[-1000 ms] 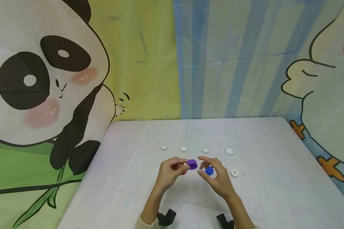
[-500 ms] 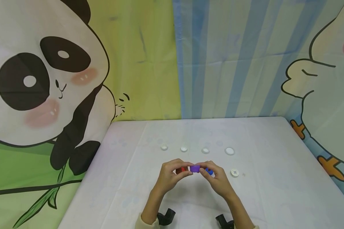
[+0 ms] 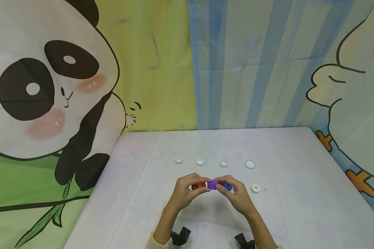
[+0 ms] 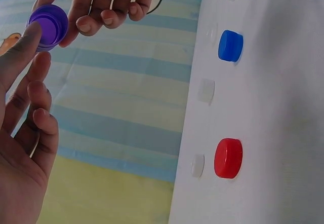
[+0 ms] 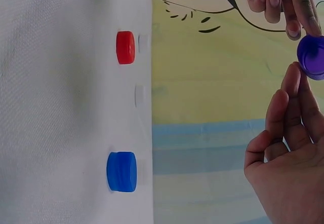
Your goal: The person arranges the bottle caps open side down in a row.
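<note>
A purple bottle cap is held up above the table between both hands. My left hand pinches its left side between thumb and fingers. From the other side, my right hand pinches it too. The left wrist view shows the hollow inside of the purple cap, with the left thumb laid over its rim. A red bottle cap rests on the table behind the left hand, partly covered by its fingers in the head view. Behind the right hand sits a blue bottle cap, also partly covered there.
Beyond the hands, several white round caps stand in a row, among them one at the left and a wider one. Another white cap lies right of the right hand. Printed curtains rise behind the white table.
The right hand has closed in from apart and now grips the purple cap along with the left hand. The cap has turned and shifted slightly right and toward the person.
</note>
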A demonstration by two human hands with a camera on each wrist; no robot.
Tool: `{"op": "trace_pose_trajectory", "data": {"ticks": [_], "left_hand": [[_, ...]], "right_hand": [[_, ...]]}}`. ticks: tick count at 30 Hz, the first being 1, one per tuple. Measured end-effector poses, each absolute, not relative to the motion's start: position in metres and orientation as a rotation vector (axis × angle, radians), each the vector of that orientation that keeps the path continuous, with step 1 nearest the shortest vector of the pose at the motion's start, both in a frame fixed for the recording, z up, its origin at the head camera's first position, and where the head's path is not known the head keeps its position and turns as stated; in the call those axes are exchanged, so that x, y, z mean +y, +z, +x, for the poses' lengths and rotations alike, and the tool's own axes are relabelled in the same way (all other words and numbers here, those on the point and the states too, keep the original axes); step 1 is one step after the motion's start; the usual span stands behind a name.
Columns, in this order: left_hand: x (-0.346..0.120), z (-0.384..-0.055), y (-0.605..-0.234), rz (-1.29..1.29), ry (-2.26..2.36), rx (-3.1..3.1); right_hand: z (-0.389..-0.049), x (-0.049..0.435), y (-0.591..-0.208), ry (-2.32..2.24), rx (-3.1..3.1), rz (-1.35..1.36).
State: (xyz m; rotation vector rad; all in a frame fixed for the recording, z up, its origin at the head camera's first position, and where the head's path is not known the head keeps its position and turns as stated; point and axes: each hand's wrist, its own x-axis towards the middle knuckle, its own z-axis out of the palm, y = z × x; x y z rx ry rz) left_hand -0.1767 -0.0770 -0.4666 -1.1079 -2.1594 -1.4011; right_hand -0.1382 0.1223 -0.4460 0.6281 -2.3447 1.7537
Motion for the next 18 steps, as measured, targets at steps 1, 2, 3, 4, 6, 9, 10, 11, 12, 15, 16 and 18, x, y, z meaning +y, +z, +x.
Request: {"op": "trace_pose_trajectory", "data": {"ticks": [1,2,3,4,6,9,10,11,12,15,16,18], "left_hand": [[-0.077,-0.176,-0.467,-1.108,-1.404,-2.160],[-0.077,-0.176,-0.467,-1.108,-1.404,-2.160],[-0.077,-0.176,-0.467,-1.108,-1.406,-2.162],[-0.077,-0.175,-0.466,-1.105,-1.408,-2.165],[-0.076,-0.174,-0.465,-1.090,-1.412,-2.178],[-0.074,-0.171,-0.459,-1.059,-1.415,-2.200],[-0.073,-0.169,-0.455,-1.045,-1.414,-2.208],[-0.073,-0.167,-0.452,-1.035,-1.416,-2.213],[-0.073,-0.165,-0.448,-1.026,-1.420,-2.214],[-0.072,-0.161,-0.439,-1.012,-1.441,-2.207],[-0.072,-0.160,-0.437,-1.008,-1.442,-2.205],[-0.072,-0.159,-0.437,-1.004,-1.447,-2.201]], "right_hand": [[-0.138,0.123,-0.446,1.755,-2.343,0.627],[-0.138,0.123,-0.446,1.755,-2.339,0.629],[-0.138,0.123,-0.446,1.756,-2.333,0.631],[-0.138,0.123,-0.447,1.755,-2.329,0.630],[-0.138,0.124,-0.447,1.755,-2.322,0.622],[-0.139,0.124,-0.447,1.744,-2.304,0.615],[-0.139,0.124,-0.448,1.739,-2.297,0.614],[-0.139,0.124,-0.447,1.731,-2.291,0.615],[-0.139,0.124,-0.447,1.716,-2.283,0.618],[-0.140,0.123,-0.447,1.688,-2.256,0.632],[-0.140,0.123,-0.447,1.682,-2.246,0.637],[-0.140,0.123,-0.447,1.675,-2.233,0.647]]}}
